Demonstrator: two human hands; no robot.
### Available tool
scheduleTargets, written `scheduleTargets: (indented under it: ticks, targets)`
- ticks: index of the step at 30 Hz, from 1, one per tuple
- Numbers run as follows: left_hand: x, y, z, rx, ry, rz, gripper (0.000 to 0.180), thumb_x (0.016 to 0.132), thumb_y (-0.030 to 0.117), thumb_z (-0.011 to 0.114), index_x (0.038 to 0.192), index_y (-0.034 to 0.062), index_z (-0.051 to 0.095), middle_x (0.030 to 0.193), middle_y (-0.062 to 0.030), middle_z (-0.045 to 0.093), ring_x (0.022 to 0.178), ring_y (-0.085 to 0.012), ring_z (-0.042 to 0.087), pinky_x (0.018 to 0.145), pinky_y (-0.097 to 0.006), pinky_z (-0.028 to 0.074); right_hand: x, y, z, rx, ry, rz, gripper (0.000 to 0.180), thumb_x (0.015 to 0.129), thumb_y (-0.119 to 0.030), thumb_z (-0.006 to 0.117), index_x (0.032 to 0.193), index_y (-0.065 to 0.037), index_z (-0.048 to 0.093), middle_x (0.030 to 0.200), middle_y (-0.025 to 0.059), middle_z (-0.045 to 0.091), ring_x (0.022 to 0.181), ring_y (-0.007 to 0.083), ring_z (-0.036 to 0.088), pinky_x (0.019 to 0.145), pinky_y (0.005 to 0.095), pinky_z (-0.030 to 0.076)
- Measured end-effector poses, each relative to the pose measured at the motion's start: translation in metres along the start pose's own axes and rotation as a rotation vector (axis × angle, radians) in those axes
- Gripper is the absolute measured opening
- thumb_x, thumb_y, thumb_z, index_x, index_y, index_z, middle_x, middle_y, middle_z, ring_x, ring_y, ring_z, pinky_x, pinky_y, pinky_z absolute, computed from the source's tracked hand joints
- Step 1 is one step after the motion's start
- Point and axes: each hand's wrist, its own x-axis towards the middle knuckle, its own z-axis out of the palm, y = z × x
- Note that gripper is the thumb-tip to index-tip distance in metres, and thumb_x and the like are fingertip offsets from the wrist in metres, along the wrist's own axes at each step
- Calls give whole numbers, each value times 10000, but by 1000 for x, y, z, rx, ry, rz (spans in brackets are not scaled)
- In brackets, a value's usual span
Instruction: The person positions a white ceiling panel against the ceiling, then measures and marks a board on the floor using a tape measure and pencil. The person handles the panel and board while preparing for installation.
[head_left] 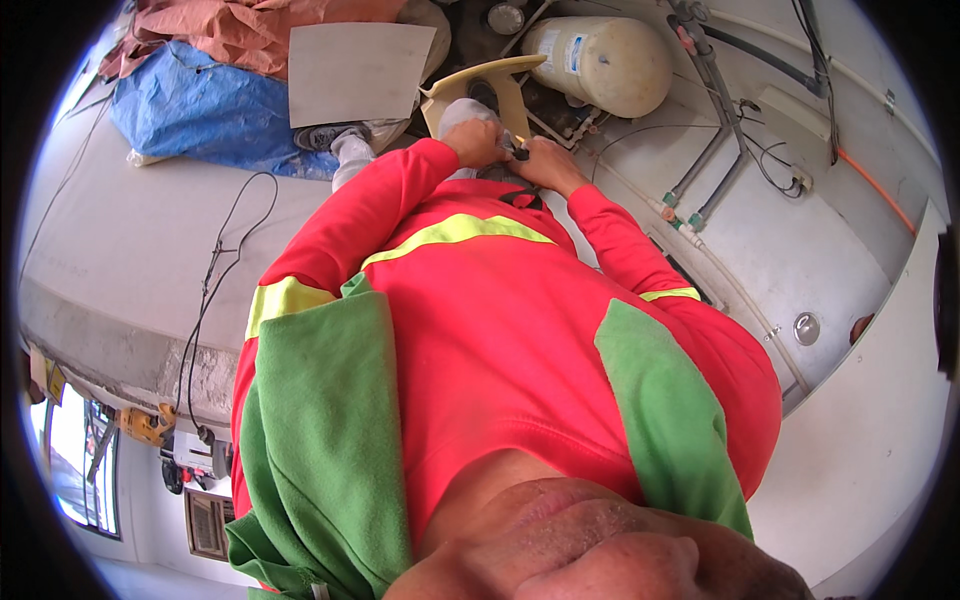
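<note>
Dark object (519, 153) clamped in right fingers (533, 156), left fingers (492, 150) unclear, panel edge (511, 66) near, surface (130, 230) leftward bare

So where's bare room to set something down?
Left: pale grey surface between crumpled blue plastic sheet and thin black looped cable. Right: whitish surface between grey pipes and round metal disc. Levelness unclear. Crowded: around your left hand and right hand, by curved cream panel and rounded beige tank.

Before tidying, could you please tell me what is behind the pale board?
Reddish tarp and blue tarp show past its edges; what the board covers cannot be seen.
</note>
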Motion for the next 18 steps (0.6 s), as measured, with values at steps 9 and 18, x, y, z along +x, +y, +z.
scheduleTargets:
  ticks: [9, 18]
  targets:
    - [-30, 3, 9, 502, 107, -41, 348, 894, 220, 629, 1228, 127, 602, 1122, -141, 704, 1061, -407, 669, 911, -525, 512, 17, 10, 13, -69, 168, -122, 628, 754, -537, 737, 1112, -22, 707, 1134, 197, 672, 1114, 378, 649, 918, 485, 533]
    - [-10, -10, -15, 91, -2, 221, 392, 771, 29, 610, 1155, 74, 676, 1002, -166, 728, 985, -362, 701, 890, -455, 545, 29, 38, 35, 222, 93, -183, 673, 818, -590, 700, 1123, 10, 687, 1163, 233, 681, 1118, 407, 638, 926, 460, 506]
